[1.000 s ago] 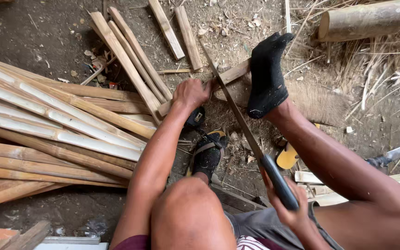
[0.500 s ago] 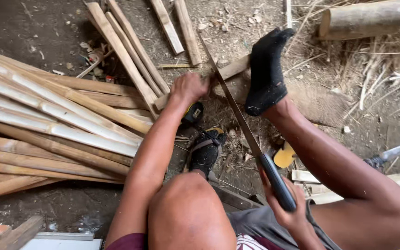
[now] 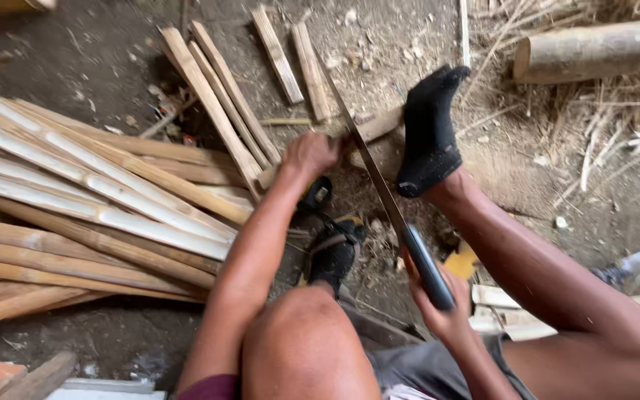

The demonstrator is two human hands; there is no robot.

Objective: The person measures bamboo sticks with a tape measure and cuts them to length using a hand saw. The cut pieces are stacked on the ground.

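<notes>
We found the person seated low on a dirt floor [image 3: 98, 52], viewed from above. The left hand [image 3: 310, 155] was closed around the near end of a split bamboo slat [image 3: 368, 127], which lay flat on the ground between that hand and the black-socked foot [image 3: 427, 133]; the foot appeared to rest beside or partly on it, though we could not tell which. The right hand [image 3: 444, 315] was wrapped around the dark handle of a long-bladed knife [image 3: 379, 196], whose blade ran up and away to cross the slat just beside the left hand.

A stack of long split bamboo strips [image 3: 90, 200] lay to the left, several shorter offcuts [image 3: 283, 55] beyond it, and a round log [image 3: 587, 50] at upper right among dry straw.

In our judgement the slat was light, stiff and dry, liable to split along the grain and to leave sharp splintered edges. We judged the flat faces near the end, well clear of the blade line, to be the safest hold.
</notes>
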